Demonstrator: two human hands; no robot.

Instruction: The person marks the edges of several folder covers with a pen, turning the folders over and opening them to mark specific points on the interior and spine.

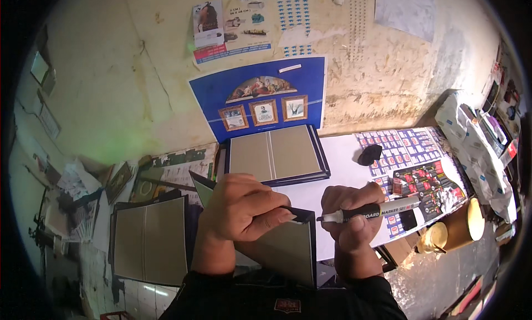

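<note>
My left hand [244, 209] grips the top edge of a folded cover [288, 245], thumb and fingers pinching it near one corner. Grey board shows on its face, with a dark blue wrapped edge. In my right hand [360, 237] is a white and black marker pen [396, 207], its tip pointing left. That tip is at or very close to the cover's upper right corner; whether it touches I cannot tell. Behind my hands, a stack of similar open covers [296, 153] lies on the white table [341, 148].
More grey-faced covers [166, 239] lie at the left. A blue poster [205, 92] leans against the wall. Printed sheets [426, 181] and a black lump [369, 155] are on the right of the table. Beyond are a white-wrapped bundle [471, 148] and a yellow tub [432, 238].
</note>
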